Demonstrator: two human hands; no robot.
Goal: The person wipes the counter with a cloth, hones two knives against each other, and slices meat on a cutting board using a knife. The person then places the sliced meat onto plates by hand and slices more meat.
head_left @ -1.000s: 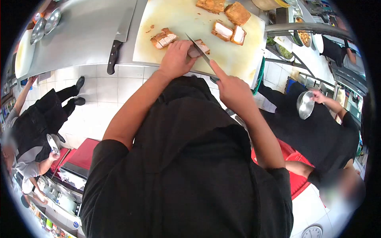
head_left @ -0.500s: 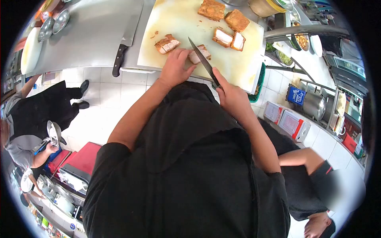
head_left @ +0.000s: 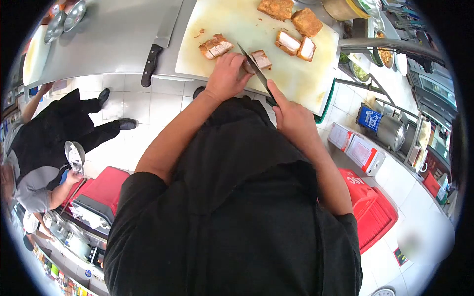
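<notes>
My right hand (head_left: 297, 120) is closed around the handle of a kitchen knife (head_left: 256, 69). Its blade points away and crosses the left end of a piece of crispy pork (head_left: 261, 60). My left hand (head_left: 228, 77), fingers bent, holds that end of the meat just left of the blade. Left of it lies a sliced pork piece (head_left: 216, 47), its slices still close together. All of this is on a white cutting board (head_left: 197, 69). Farther back are two browned pork blocks (head_left: 275, 8) and two cut pieces (head_left: 288, 42) showing pale meat. My fingertips are partly hidden.
A black-handled cleaver (head_left: 151, 65) lies on the steel counter (head_left: 108, 44) left of the board. Metal bowls (head_left: 75, 16) stand at its far left. A person (head_left: 47, 128) with a metal bowl is on the left. Red tubs (head_left: 365, 209) sit on the floor at right.
The knife has come against the pork's left end beside my left fingers. My view has shifted slightly. A person at right has left the view; the person at left has shifted their legs.
</notes>
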